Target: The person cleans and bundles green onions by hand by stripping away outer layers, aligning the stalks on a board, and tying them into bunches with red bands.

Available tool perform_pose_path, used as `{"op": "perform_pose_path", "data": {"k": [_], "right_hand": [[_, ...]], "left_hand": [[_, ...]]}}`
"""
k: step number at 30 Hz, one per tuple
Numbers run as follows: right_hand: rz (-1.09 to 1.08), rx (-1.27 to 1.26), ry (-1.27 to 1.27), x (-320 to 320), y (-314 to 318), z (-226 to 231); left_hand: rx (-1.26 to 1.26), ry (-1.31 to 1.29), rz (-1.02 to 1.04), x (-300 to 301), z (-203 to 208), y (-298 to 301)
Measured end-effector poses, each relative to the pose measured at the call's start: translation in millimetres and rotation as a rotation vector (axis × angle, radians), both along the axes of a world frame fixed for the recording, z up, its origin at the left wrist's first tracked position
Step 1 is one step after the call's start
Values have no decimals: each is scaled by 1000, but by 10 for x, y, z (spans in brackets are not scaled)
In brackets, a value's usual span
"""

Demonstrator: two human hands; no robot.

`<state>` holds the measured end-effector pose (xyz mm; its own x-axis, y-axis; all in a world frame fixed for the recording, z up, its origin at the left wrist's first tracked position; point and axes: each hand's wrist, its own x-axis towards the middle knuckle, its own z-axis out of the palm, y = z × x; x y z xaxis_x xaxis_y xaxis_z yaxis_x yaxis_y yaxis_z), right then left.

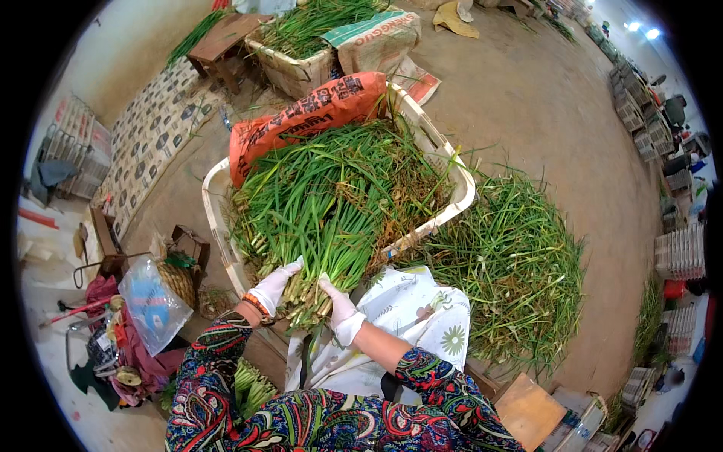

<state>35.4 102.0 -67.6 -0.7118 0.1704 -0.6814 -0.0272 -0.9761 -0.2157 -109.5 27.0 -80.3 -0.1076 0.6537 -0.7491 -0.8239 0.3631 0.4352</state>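
My two hands, in white gloves, meet at the near edge of a big white plastic basket (213, 218) heaped with chives (324, 173), long green leaves with pale stem ends. Between them lies a bunch of chives (307, 297), its whitish ends toward me. My left hand (276, 289) presses on the bunch's left side with its fingers closed in. From the right, my right hand (342, 310) grips the same bunch, thumb up along the stems. Leaves cover part of the fingers. Brownish dry leaves mix into the heap's right side.
An orange woven sack (309, 117) lines the basket's far side. Right of the basket spreads a pile of loose green leaves (512, 279). A patterned white cloth (422, 316) covers my lap. Another full basket (290, 71) stands beyond, and bags and tools (132, 339) crowd the left.
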Motion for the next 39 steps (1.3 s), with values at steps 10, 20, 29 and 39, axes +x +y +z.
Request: {"op": "perform_pose_path", "data": {"k": [10,20,29,39], "right_hand": [[78,-63,216,73,306,843],[283,525,424,67,770,1812],[528,700,260,348,2112,1546],[368,864,-322,950,2917,-105]], "left_hand": [[15,-164,-14,188,1440,269],[477,430,49,322,2303,176],[546,512,379,843,1391,1278],[374,-228,213,1487,55,1883]]}}
